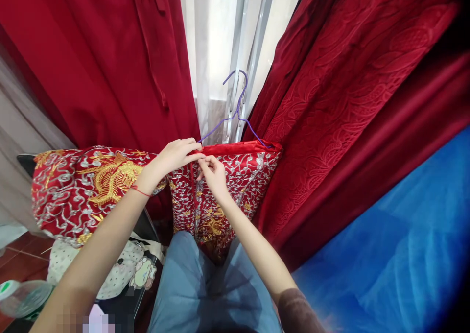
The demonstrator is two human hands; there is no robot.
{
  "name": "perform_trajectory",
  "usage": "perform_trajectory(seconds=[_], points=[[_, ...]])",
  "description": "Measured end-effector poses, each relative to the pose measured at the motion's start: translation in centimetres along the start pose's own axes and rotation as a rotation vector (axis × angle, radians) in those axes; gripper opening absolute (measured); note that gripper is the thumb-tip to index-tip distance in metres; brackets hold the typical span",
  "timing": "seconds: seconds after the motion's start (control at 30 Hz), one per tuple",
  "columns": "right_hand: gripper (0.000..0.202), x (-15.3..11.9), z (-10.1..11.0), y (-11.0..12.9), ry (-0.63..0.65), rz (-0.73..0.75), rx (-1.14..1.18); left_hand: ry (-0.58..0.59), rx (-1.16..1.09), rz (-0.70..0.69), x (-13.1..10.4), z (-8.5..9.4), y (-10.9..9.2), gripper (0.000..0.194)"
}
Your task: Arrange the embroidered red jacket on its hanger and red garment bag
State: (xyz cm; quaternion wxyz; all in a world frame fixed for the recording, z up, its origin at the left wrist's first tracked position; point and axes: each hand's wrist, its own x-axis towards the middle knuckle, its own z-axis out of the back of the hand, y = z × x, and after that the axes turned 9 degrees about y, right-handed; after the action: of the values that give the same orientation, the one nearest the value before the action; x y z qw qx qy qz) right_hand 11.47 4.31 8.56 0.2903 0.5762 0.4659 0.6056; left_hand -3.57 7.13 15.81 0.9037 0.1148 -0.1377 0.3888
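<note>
A red embroidered garment [253, 176] with silver scrollwork and gold figures hangs down in front of my legs, on a purple wire hanger [238, 105]. Its left part, bearing a gold dragon [117, 176], spreads out to the left over a dark chair. My left hand [179, 154] is closed on the upper edge of the garment, by the left end of the hanger. Just right of it, my right hand [215, 176] pinches at the cloth below the plain red top band [235, 148]; its fingertips are partly hidden. The fingers of both hands nearly touch.
Red curtains [161, 54] hang at left and right, with a pale window and metal bars [249, 39] between. At lower left are a dotted white bag [110, 274] and a clear plastic bottle [29, 298]. Bright blue fabric [404, 249] spreads at lower right.
</note>
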Motion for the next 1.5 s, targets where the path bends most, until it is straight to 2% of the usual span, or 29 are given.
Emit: perform_trajectory(seconds=[0.1, 0.2, 0.33, 0.5, 0.67, 0.87, 1.03, 1.17, 1.23, 1.3, 1.43, 1.5], points=[[0.029, -0.1, -0.2, 0.2, -0.035, 0.035, 0.003, 0.067, 0.155, -0.021, 0.1, 1.1, -0.3, 0.034], [0.030, -0.3, -0.5, 0.5, -0.048, 0.031, 0.013, 0.078, 0.264, 0.012, 0.3, 1.7, -0.9, 0.038], [0.032, -0.3, -0.6, 1.0, -0.032, 0.023, 0.019, 0.077, 0.233, 0.009, 0.6, 2.0, -1.1, 0.040], [0.034, -0.5, -0.5, 1.0, -0.035, 0.021, 0.045, 0.011, 0.137, -0.029, 0.5, 1.6, -1.3, 0.039], [0.038, -1.9, -1.0, -1.0, -0.030, -0.085, 0.111, 0.036, 0.026, -0.004, 0.6, 1.5, -1.2, 0.037], [0.040, -5.4, -0.8, -5.4, 0.008, -0.208, 0.081, 0.008, -0.007, -0.007, 0.6, 1.3, -0.9, 0.036], [0.038, -8.6, -1.0, -9.6, 0.003, -0.320, 0.086, -0.093, 0.034, 0.030, -0.1, -0.3, -1.2, 0.035], [0.040, -10.2, -1.3, -11.9, -0.024, -0.400, 0.015, -0.234, 0.020, 0.078, -0.9, -1.8, -1.1, 0.019], [0.039, -10.3, -1.1, -12.2, -0.023, -0.407, -0.017, -0.273, 0.009, 0.125, -1.3, -2.1, -0.9, 0.009], [0.039, -9.9, -0.5, -12.1, -0.005, -0.408, -0.043, -0.294, -0.013, 0.183, -1.6, -2.2, -0.8, 0.007], [0.035, -8.8, 0.9, -11.0, 0.066, -0.394, -0.135, -0.325, -0.117, 0.264, -2.0, -2.3, -1.3, 0.021], [0.027, -8.5, 1.6, -10.0, 0.112, -0.365, -0.213, -0.352, -0.155, 0.286, -2.3, -2.8, -1.5, 0.034]])
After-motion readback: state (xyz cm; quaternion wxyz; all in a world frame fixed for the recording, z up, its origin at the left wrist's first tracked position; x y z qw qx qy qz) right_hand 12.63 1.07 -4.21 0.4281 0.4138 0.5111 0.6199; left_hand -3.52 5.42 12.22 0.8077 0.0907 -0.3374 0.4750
